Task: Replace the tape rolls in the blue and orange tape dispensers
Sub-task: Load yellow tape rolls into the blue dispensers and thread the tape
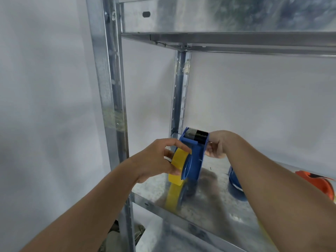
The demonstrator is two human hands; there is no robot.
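Note:
A blue tape dispenser (195, 151) is held upright above the metal shelf (205, 202), its toothed cutter end at the top. My right hand (217, 145) grips the dispenser's right side near the cutter. My left hand (160, 159) holds a yellow tape roll (177, 165) that sits partly on the dispenser's blue hub. An orange tape dispenser (321, 184) lies on the shelf at the far right, partly hidden by my right forearm.
A second blue object (235, 184) rests on the shelf behind my right forearm, mostly hidden. A galvanised rack upright (112, 106) stands at the left, another shelf (227, 40) runs overhead. A white wall lies behind. A lower shelf (181, 239) shows beneath.

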